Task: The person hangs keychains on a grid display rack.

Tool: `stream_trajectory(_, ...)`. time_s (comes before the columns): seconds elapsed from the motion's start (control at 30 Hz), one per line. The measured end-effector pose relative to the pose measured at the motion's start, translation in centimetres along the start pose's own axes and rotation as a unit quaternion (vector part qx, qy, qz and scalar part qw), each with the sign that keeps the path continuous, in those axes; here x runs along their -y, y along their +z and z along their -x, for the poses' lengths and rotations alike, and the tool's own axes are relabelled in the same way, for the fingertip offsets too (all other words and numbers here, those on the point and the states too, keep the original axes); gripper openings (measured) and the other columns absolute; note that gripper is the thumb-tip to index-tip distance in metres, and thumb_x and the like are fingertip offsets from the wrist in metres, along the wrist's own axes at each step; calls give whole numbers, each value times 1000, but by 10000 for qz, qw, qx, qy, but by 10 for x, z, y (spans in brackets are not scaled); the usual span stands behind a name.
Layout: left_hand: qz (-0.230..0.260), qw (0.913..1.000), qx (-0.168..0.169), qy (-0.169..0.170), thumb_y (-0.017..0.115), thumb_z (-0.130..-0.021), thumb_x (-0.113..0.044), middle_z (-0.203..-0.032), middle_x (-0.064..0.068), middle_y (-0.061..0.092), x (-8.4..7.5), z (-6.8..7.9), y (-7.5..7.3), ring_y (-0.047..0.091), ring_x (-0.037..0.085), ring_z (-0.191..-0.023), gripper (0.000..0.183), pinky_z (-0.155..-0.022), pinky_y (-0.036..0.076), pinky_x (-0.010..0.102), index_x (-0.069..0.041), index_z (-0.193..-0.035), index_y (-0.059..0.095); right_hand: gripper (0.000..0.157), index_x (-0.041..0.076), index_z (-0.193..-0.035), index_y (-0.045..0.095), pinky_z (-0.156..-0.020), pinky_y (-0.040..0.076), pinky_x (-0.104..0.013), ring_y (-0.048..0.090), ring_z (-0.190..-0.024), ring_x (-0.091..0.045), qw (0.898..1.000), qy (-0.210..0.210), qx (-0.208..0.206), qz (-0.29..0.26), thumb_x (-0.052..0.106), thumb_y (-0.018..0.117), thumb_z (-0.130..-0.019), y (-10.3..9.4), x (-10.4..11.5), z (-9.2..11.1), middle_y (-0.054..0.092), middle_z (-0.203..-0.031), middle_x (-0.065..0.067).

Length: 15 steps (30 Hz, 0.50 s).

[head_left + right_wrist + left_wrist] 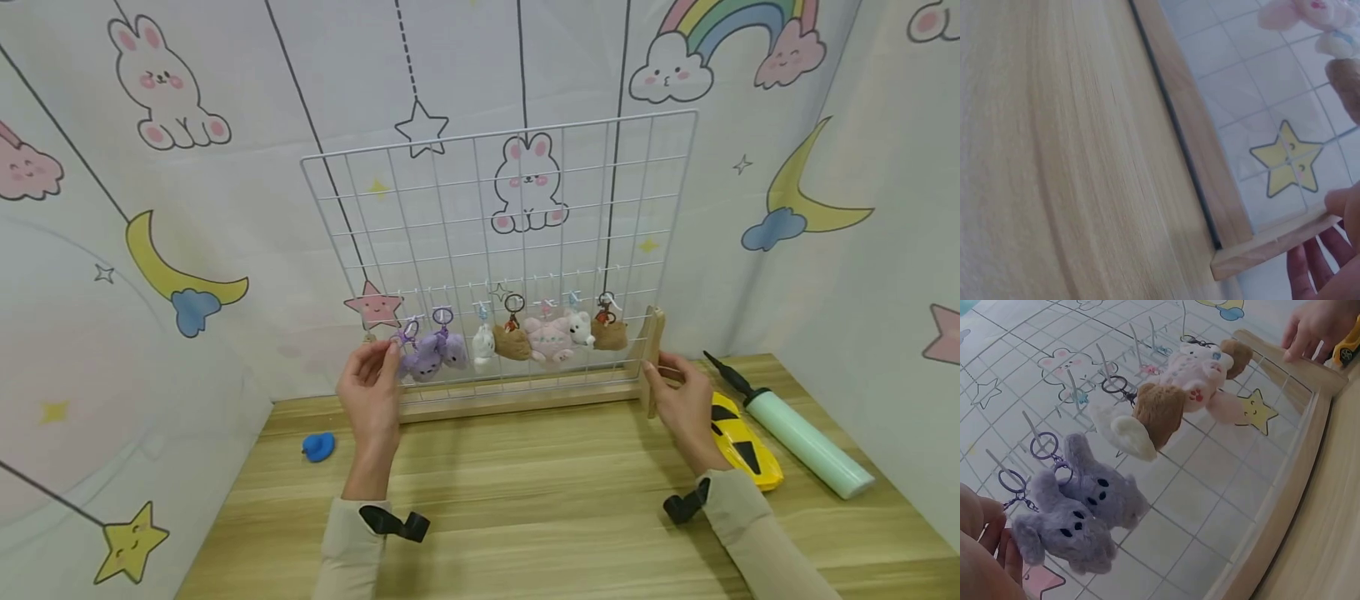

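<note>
A white wire grid rack [480, 242] stands upright in a wooden base [517, 402]. My right hand [681, 400] pinches the rack's wooden end post [654, 362] between thumb and fingers. At the other end, my left hand [371, 392] holds the left post, mostly hidden by the hand, its top showing above the fingers. Two purple plush keychains [1075, 528] hang right beside the left fingers. Farther along the hooks are a white plush [483, 343], a brown plush [513, 342], a pink plush [549, 337], a white bear plush [580, 328] and another brown plush [609, 335].
A small blue toy duck [319, 447] sits on the wooden table [517, 517] at the left. By the right forearm lie a yellow toy car [746, 446] and a mint-green hand pump [810, 446]. Behind the rack is a cartoon-print curtain [247, 333].
</note>
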<state>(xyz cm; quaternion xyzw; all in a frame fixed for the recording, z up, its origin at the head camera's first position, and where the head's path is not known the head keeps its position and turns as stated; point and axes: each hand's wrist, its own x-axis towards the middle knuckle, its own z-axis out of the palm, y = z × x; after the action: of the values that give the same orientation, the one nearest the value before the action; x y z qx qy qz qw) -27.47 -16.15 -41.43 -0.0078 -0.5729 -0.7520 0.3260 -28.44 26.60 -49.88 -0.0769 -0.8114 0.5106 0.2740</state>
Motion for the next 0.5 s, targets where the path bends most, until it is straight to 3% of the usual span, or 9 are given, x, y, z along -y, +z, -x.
stream_trajectory(0.4,-1078,9938,257,-86,74,-105,-15,-117,11,76,8,0,-26,71,10,-108,26,-97,57,16,3,-123,74,50,2,-142,69,-75,45,2,72,-123,-40,9999,71,43,68,37,71,-106,2,1,-1,72,-136,-23)
stream_trajectory(0.5,-1325,9907,291,-45,72,-107,-18,-118,12,76,12,-1,-33,71,10,-108,26,-96,56,14,1,-124,75,50,2,-145,67,-79,52,-5,72,-123,-41,9997,23,139,196,35,70,-107,3,5,-2,72,-136,-24)
